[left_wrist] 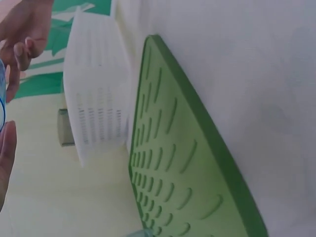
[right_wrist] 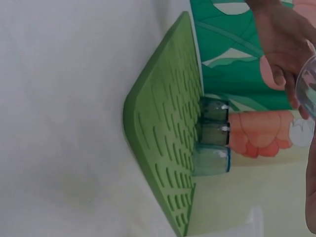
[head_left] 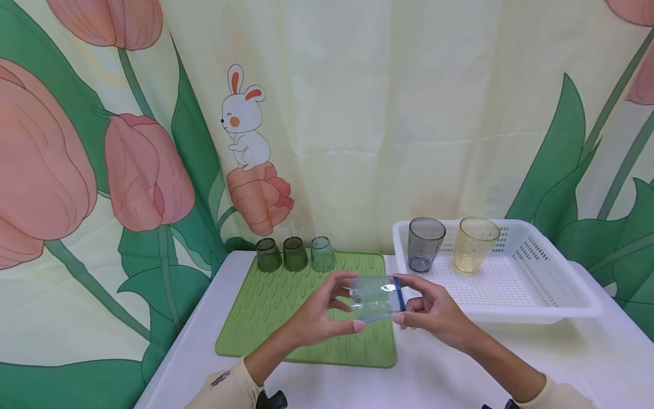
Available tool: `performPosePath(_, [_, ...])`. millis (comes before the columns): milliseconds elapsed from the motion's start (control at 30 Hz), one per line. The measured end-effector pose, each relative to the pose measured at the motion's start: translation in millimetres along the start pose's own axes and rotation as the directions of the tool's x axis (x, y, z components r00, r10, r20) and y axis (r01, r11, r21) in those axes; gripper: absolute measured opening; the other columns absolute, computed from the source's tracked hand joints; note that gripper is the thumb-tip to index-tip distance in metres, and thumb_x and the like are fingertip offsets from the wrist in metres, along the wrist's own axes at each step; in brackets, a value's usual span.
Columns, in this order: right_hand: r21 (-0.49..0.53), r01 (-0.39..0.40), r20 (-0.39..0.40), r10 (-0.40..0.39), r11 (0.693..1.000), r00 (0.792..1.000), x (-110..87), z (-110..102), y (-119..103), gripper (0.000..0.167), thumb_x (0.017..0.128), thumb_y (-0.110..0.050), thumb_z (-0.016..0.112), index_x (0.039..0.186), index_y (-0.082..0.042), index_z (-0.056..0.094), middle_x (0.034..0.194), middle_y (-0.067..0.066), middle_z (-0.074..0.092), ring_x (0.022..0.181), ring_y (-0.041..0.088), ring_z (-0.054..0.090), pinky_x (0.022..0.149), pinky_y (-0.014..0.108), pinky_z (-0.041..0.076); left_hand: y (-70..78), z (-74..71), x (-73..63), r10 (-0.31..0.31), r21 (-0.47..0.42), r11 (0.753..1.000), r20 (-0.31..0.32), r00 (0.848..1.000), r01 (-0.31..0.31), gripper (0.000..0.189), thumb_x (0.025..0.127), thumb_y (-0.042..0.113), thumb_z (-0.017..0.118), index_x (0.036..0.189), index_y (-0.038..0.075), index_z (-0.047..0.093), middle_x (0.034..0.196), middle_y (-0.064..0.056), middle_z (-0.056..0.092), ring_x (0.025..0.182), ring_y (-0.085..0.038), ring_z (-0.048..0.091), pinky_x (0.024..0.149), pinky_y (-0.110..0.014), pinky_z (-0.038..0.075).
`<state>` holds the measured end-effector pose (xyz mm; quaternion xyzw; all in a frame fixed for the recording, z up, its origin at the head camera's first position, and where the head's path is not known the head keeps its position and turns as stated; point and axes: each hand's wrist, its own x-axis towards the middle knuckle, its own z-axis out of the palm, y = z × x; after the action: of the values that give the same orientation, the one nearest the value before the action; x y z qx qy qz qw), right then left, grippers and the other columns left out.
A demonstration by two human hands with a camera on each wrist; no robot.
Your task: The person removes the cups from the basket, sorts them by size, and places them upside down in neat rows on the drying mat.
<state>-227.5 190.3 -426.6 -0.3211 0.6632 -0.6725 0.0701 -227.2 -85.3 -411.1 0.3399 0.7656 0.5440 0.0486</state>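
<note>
Lying on its side in the air, a clear drinking glass (head_left: 375,298) with a blue rim is held between both hands over the right part of a green drying mat (head_left: 306,346). My left hand (head_left: 327,312) grips the base end, thumb below and fingers above. At the rim end, the right hand (head_left: 434,309) pinches the blue edge between thumb and fingers. In the right wrist view, the round end of the glass (right_wrist: 307,91) shows beside the left hand (right_wrist: 286,44). Only a sliver of the glass (left_wrist: 2,94) enters the left wrist view.
Along the mat's back edge stand two dark glasses (head_left: 268,255) (head_left: 295,254) and a light blue-green glass (head_left: 323,255). A white perforated basket (head_left: 531,309) on the right holds a grey glass (head_left: 426,244) and a yellow glass (head_left: 475,245). Behind hangs a printed curtain (head_left: 357,113).
</note>
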Motion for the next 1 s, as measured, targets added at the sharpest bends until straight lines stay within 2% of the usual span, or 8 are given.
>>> performPosePath(133, [-0.020, -0.028, -0.012, 0.028, 0.999, 1.000, 6.8, 7, 2, 0.056, 0.089, 0.001, 0.070, 0.140, 0.004, 0.047, 0.124, 0.000, 0.061, 0.069, 0.009, 0.067, 0.060, 0.027, 0.054, -7.4, -5.0, -7.6, -0.043, -0.018, 0.999, 0.011, 0.999, 0.043, 0.073, 0.088, 0.023, 0.077, 0.147, 0.020, 0.034, 0.138, -0.012, 0.053, 0.119, -0.023, 0.060, 0.095, -0.038, 0.055])
performPosePath(267, [-0.021, -0.050, -0.012, 0.050, 0.999, 0.999, 13.9, 13, 4, 0.055, 0.089, -0.001, 0.071, 0.139, 0.003, 0.048, 0.128, 0.017, 0.058, 0.068, 0.010, 0.069, 0.059, 0.029, 0.055, -12.9, -10.5, -18.2, -0.095, -0.001, 0.995, 0.014, 0.995, 0.095, 0.074, 0.090, 0.030, 0.075, 0.150, 0.020, 0.031, 0.142, -0.010, 0.052, 0.124, -0.024, 0.058, 0.099, -0.036, 0.053])
performPosePath(367, [-0.057, -0.074, -0.034, 0.072, 0.996, 0.997, 20.2, 15, 4, 0.055, 0.088, -0.005, 0.072, 0.139, 0.002, 0.049, 0.125, 0.025, 0.059, 0.068, 0.013, 0.070, 0.059, 0.031, 0.055, -16.2, -16.8, -27.8, -0.134, 0.042, 0.990, -0.012, 0.991, 0.134, 0.073, 0.092, 0.030, 0.074, 0.150, 0.024, 0.031, 0.143, -0.005, 0.052, 0.125, -0.023, 0.058, 0.100, -0.032, 0.051])
performPosePath(433, [-0.093, -0.092, -0.062, 0.087, 0.991, 0.994, 25.3, 15, 3, 0.056, 0.088, -0.008, 0.074, 0.138, 0.000, 0.050, 0.121, 0.025, 0.063, 0.069, 0.016, 0.071, 0.060, 0.033, 0.056, -18.7, -22.5, -34.3, -0.161, 0.075, 0.984, -0.041, 0.986, 0.164, 0.070, 0.092, 0.030, 0.073, 0.150, 0.028, 0.032, 0.141, -0.001, 0.052, 0.123, -0.022, 0.059, 0.100, -0.031, 0.050])
performPosePath(567, [-0.143, -0.132, -0.110, 0.117, 0.981, 0.987, 36.8, 14, 2, 0.057, 0.087, -0.013, 0.077, 0.138, -0.005, 0.052, 0.114, 0.018, 0.069, 0.072, 0.024, 0.073, 0.061, 0.036, 0.057, -26.1, -36.7, -49.0, -0.215, 0.136, 0.964, -0.098, 0.972, 0.227, 0.065, 0.093, 0.030, 0.073, 0.147, 0.027, 0.038, 0.136, 0.002, 0.055, 0.120, -0.027, 0.061, 0.099, -0.037, 0.051])
performPosePath(700, [-0.184, -0.170, -0.144, 0.145, 0.968, 0.979, 50.9, 13, 3, 0.058, 0.087, -0.020, 0.079, 0.138, -0.008, 0.054, 0.116, 0.015, 0.069, 0.074, 0.028, 0.073, 0.064, 0.037, 0.058, -37.7, -54.4, -66.2, -0.248, 0.191, 0.944, -0.133, 0.960, 0.270, 0.057, 0.093, 0.032, 0.073, 0.142, 0.020, 0.047, 0.129, -0.004, 0.059, 0.114, -0.034, 0.062, 0.094, -0.042, 0.052])
performPosePath(900, [-0.260, -0.205, -0.200, 0.155, 0.943, 0.967, 75.6, 13, 5, 0.063, 0.085, -0.027, 0.081, 0.138, -0.008, 0.054, 0.133, 0.016, 0.060, 0.074, 0.029, 0.073, 0.065, 0.036, 0.057, -57.8, -86.5, -92.3, -0.329, 0.262, 0.895, -0.161, 0.930, 0.362, 0.052, 0.094, 0.036, 0.071, 0.137, 0.010, 0.055, 0.124, -0.015, 0.062, 0.106, -0.024, 0.063, 0.086, -0.029, 0.052])
performPosePath(1000, [-0.303, -0.233, -0.233, 0.165, 0.924, 0.958, 86.6, 13, 7, 0.067, 0.084, -0.032, 0.082, 0.139, -0.008, 0.053, 0.135, 0.016, 0.059, 0.072, 0.025, 0.072, 0.065, 0.036, 0.057, -65.7, -101.5, -104.2, -0.373, 0.293, 0.862, -0.182, 0.910, 0.413, 0.053, 0.094, 0.037, 0.070, 0.134, 0.005, 0.057, 0.122, -0.015, 0.063, 0.103, -0.020, 0.063, 0.084, -0.030, 0.052])
